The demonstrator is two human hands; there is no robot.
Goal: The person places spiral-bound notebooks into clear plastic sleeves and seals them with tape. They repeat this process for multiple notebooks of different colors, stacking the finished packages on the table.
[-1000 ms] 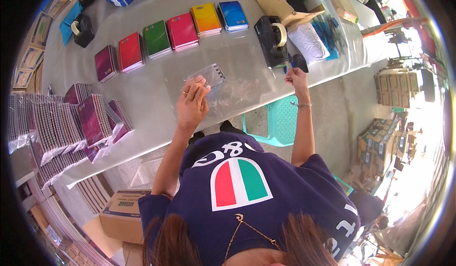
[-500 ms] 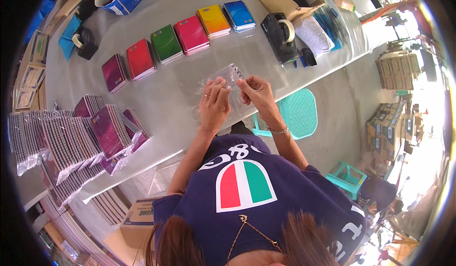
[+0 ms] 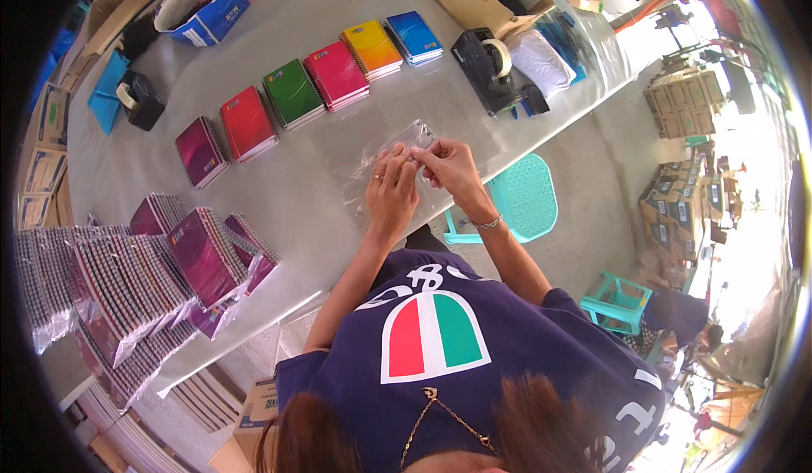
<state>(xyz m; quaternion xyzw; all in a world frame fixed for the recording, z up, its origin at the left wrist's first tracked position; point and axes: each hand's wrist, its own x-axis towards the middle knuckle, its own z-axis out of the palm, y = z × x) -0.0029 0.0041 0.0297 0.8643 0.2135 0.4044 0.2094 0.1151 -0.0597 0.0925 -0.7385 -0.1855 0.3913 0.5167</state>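
Note:
A clear plastic bag (image 3: 362, 167) lies in front of me near the table's edge. At its upper part, my left hand (image 3: 393, 190) is closed, its bent fingers holding the plastic. My right hand (image 3: 452, 169) pinches the same bag close to the left fingertips; what lies between the fingertips is too small to make out. Beyond my hands spiral notebooks stand in a slanting row: purple (image 3: 201, 152), red (image 3: 248, 124), green (image 3: 292, 92), pink (image 3: 336, 74), yellow (image 3: 370, 49) and blue (image 3: 413, 38).
Wrapped purple notebooks (image 3: 205, 253) are stacked at the left. One tape dispenser (image 3: 491, 71) stands right of the row, another (image 3: 142, 101) at far left, near a blue bin (image 3: 207, 16). A turquoise stool (image 3: 524, 198) is beside the table; cartons (image 3: 677, 211) stand farther right.
My right hand has moved left, so its fingertips now meet those of my left hand over the bag. The left fingers have bent inward. The whole view has shifted slightly.

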